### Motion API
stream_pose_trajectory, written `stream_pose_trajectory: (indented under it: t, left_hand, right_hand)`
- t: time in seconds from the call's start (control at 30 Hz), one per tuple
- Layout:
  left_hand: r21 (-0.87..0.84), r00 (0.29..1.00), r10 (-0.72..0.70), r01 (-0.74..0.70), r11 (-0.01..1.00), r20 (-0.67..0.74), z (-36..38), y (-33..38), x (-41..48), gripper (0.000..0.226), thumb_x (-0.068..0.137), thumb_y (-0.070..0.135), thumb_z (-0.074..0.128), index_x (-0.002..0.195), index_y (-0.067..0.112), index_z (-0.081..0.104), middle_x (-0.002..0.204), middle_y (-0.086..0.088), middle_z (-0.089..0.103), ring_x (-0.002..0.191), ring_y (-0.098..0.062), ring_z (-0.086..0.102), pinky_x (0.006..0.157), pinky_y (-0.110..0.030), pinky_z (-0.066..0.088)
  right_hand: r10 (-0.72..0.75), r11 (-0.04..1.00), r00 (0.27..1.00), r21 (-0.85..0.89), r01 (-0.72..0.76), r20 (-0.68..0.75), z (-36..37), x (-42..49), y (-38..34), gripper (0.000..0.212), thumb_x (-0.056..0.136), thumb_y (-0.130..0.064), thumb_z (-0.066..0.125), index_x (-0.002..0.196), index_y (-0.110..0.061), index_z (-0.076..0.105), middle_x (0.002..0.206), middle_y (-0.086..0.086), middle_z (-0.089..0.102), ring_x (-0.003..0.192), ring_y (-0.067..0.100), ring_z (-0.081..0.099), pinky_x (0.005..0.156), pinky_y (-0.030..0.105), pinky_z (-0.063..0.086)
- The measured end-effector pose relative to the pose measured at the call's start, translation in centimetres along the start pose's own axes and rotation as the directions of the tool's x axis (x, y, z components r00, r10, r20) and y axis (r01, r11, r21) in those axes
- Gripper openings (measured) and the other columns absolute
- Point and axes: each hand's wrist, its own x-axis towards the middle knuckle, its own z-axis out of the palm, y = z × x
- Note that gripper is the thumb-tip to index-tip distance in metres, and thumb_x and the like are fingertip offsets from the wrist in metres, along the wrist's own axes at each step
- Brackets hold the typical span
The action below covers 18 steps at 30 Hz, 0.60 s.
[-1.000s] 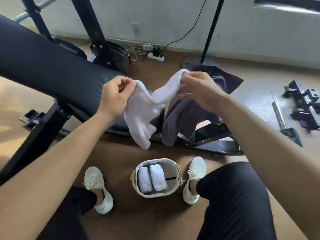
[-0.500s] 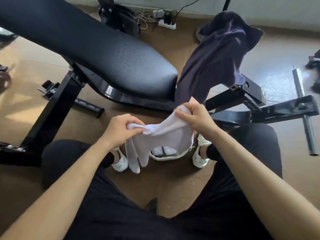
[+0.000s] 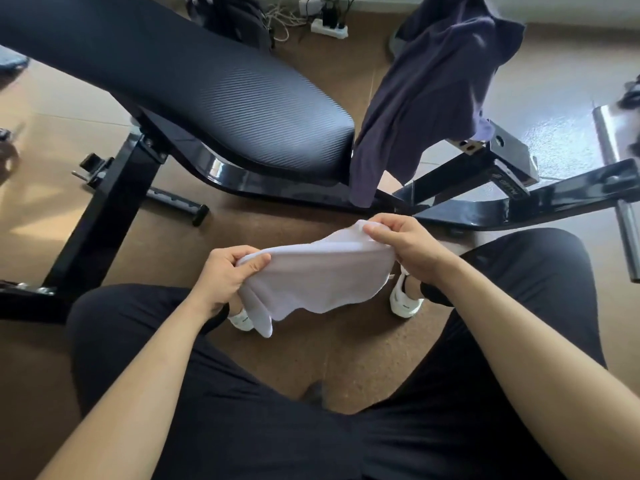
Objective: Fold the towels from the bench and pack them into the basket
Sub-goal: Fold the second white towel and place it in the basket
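I hold the white towel (image 3: 311, 282) stretched between my hands in the middle of the frame, above the floor between my knees. My left hand (image 3: 221, 275) pinches its left top corner between thumb and curled fingers; my right hand (image 3: 405, 247) pinches the right top edge the same way, a little higher; the cloth sags unevenly below, with one tail hanging lowest at the left. To fold it well, I think I should first pull the top edge taut and level, then bring corner to corner so the edges match; a slack edge would likely make a lumpy bundle. A dark purple towel (image 3: 433, 88) hangs off the bench (image 3: 207, 98) at upper right, not yet folded; I cannot see the basket.
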Motion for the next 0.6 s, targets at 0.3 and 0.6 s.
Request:
stream_pose_trajectory:
  t: [0.3,0.6]
  left_hand:
    - [0.007,0.999,-0.013,0.013,1.0,-0.049,-0.2,-0.6,0.4,0.007,0.093,0.02,0.072,0.09,0.016,0.077,0.087,0.005,0.076,0.084,-0.006,0.067,0.076,-0.027,0.052]
    - [0.094,0.993,0.116,-0.114,0.989,-0.02,1.9,0.7,0.1,0.009,0.094,0.019,0.07,0.097,0.022,0.078,0.09,0.014,0.076,0.095,-0.004,0.069,0.076,-0.011,0.051]
  right_hand:
    - [-0.03,0.995,0.965,0.084,0.054,-0.261,0.6,1.1,0.5,0.012,0.093,-0.021,0.073,0.085,-0.012,0.07,0.077,-0.001,0.068,0.074,0.01,0.061,0.072,0.026,0.049]
    - [-0.273,0.955,0.932,-0.184,0.233,-0.238,3.5,-0.1,-1.0,0.015,0.089,-0.016,0.078,0.103,-0.014,0.073,0.075,-0.006,0.069,0.068,0.003,0.06,0.065,0.016,0.048]
